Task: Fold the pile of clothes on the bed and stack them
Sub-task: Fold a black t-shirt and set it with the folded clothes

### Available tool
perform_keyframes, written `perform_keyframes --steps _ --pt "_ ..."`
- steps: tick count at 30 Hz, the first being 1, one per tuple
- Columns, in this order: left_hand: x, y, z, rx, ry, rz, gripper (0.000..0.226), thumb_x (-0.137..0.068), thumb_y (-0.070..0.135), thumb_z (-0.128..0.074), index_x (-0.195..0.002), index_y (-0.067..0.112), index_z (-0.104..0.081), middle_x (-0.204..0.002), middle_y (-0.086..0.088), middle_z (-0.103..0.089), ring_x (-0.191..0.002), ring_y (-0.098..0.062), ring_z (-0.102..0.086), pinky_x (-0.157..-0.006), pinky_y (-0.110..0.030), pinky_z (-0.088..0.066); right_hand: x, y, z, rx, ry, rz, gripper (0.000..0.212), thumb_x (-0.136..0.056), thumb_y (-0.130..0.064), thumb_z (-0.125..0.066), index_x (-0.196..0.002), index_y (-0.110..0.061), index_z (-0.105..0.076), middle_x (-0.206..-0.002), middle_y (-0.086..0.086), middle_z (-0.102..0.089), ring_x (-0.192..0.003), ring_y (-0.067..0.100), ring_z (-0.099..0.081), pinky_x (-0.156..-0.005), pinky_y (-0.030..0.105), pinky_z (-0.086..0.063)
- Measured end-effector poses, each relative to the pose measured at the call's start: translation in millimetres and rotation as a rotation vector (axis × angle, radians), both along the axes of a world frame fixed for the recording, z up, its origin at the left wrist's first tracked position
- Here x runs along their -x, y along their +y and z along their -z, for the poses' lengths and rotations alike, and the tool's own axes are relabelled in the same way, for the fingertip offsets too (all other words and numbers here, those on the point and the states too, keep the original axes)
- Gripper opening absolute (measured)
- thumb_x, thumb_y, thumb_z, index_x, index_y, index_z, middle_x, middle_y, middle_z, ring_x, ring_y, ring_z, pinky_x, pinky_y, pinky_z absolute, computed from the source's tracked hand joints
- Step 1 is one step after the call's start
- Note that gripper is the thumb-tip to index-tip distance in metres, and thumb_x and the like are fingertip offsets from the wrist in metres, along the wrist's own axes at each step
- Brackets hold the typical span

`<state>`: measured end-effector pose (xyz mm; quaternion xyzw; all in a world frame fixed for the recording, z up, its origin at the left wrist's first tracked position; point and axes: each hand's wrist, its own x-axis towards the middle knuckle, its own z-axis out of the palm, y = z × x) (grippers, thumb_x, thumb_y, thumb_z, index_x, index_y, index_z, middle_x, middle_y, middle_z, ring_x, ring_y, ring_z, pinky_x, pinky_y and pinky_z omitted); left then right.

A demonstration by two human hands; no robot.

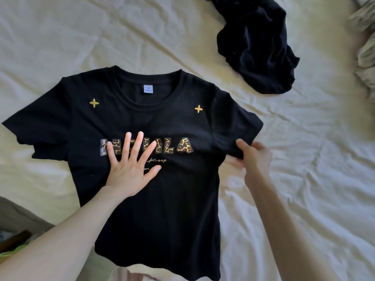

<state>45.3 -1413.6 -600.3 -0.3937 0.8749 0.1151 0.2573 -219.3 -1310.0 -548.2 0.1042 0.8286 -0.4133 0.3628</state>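
Head view: T-shirt (162, 199) collar-away, left hand (129, 169) splayed flat, right hand (253, 157) pinching sleeve (233, 134).

Black T-shirt (158, 199), leopard-print lettering (172, 146), yellow stars (94, 103); cream sheet (304, 179).

Count on my bed sheet (304, 179): one black T-shirt (162, 209) laid flat, one crumpled black garment (257, 47), two yellow star motifs (94, 103) on the shirt, one white neck label (148, 88), two hands, my left hand (129, 169), my right hand (253, 157)
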Motion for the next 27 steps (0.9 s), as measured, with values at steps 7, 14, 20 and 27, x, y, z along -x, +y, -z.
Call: perform_keyframes --steps 7,14,20,27 --pt "-1 1 0 0.009 0.016 0.007 0.073 -0.069 0.072 0.029 -0.134 0.038 0.031 -0.142 0.002 0.043 -0.132 -0.024 0.041 -0.097 -0.057 0.031 49 -14 -1 -0.065 0.097 -0.030 0.027 -0.085 -0.038 -0.063 -0.088 -0.011 -0.063 -0.080 0.000 -0.059 -0.071 0.016 -0.052 -0.065 0.026 -0.043" --pt "-1 1 0 0.022 0.025 0.007 0.073 -0.071 0.072 0.027 -0.135 0.038 0.028 -0.143 0.003 0.041 -0.132 -0.024 0.040 -0.097 -0.056 0.031 70 -34 -9 0.070 -0.079 0.248 0.010 -0.085 -0.015 -0.064 -0.077 -0.016 -0.058 -0.077 -0.002 -0.063 -0.063 0.010 -0.058 -0.056 0.022 -0.041" --pt "-2 1 3 0.045 0.051 0.003 0.073 -0.072 0.073 0.024 -0.137 0.039 0.024 -0.144 0.004 0.039 -0.132 -0.022 0.041 -0.099 -0.056 0.030 62 -27 -10 0.068 -0.098 0.294 0.012 -0.091 -0.014 -0.057 -0.079 -0.014 -0.056 -0.079 0.002 -0.063 -0.059 0.013 -0.054 -0.049 0.020 -0.041" --pt "-4 14 -26 -0.032 0.220 -0.086 0.059 -0.097 0.048 -0.032 -0.149 0.028 -0.014 -0.159 -0.006 -0.002 -0.145 -0.029 0.008 -0.110 -0.061 0.005 -42 39 -18 0.004 0.056 -0.045 0.015 -0.091 -0.033 -0.056 -0.089 -0.018 -0.056 -0.083 -0.001 -0.062 -0.069 0.013 -0.061 -0.063 0.027 -0.048"
